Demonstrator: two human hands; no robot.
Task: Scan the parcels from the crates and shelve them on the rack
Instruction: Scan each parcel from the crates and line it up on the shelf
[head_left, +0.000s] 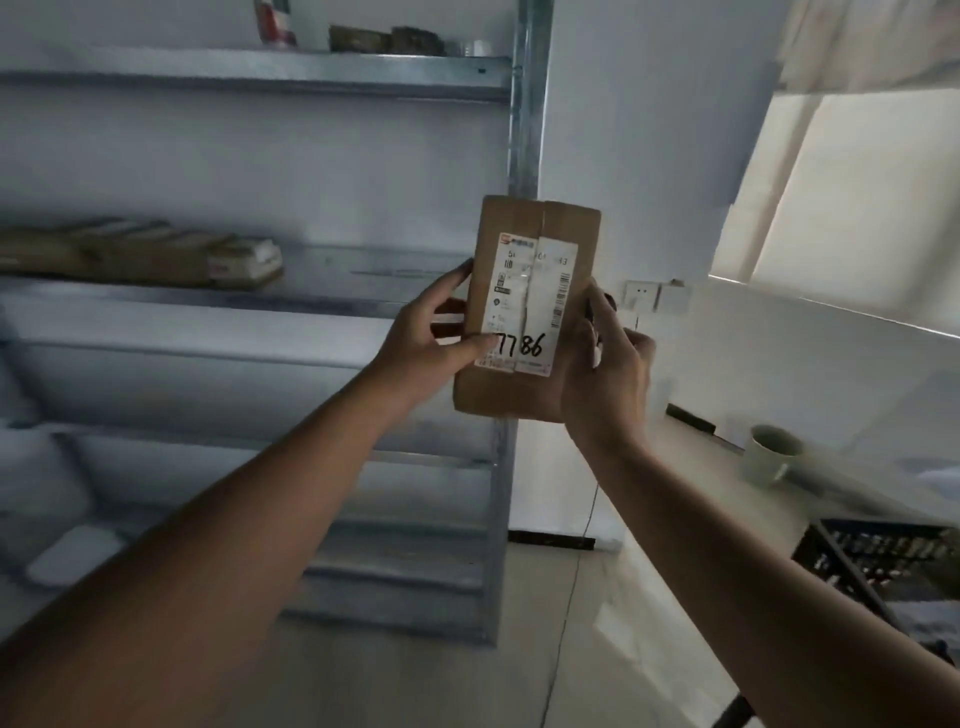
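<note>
While both arms reach forward, the left hand (434, 332) grips the left edge of a small cardboard parcel (530, 306), thumb pressed across the lower corner of its white shipping label (530, 306) and fingers curled behind. The right hand (608, 374) clasps the parcel's right edge and lower corner, its fingers wrapped round the back. The parcel is held upright in the air, label toward the camera, with "7786" handwritten in black at the bottom.

Just behind the parcel stands the grey upright post of the metal rack (524, 130); its shelves stretch away to the parcel's left. On the shelf level with the parcel, well to its left, lie several brown cardboard boxes (145, 254). Below and right of the parcel, a pale mug (771, 454) sits on a light counter, and a dark crate (878, 561) lies lower still.
</note>
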